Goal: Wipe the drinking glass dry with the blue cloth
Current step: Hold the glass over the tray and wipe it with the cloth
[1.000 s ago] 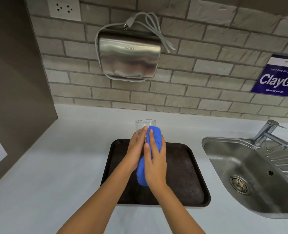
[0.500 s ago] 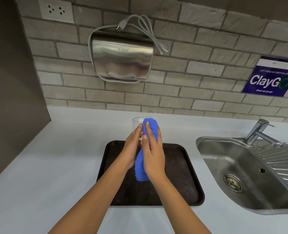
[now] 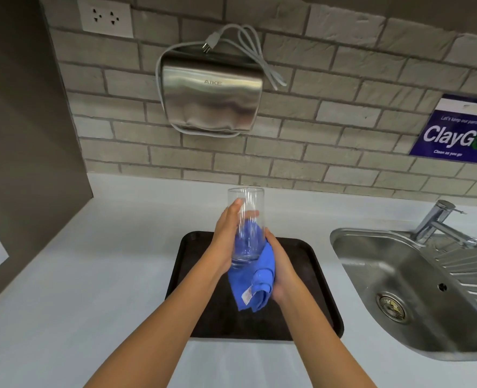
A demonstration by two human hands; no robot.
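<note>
I see the drinking glass is clear, without colour, and the cloth is bright blue with a small white label. The tray is very dark brown, almost black. The counter is plain white. The wall has a grey-beige brick pattern. The sink and the dryer are silver metal. The sign is dark blue with white letters.

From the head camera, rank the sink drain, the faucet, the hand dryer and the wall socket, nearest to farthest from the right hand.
1. Sink drain: to the right of the right hand, low in the basin.
2. Faucet: farther right, at the sink's back edge.
3. Hand dryer: on the brick wall, above.
4. Wall socket: top left of the wall.
</note>
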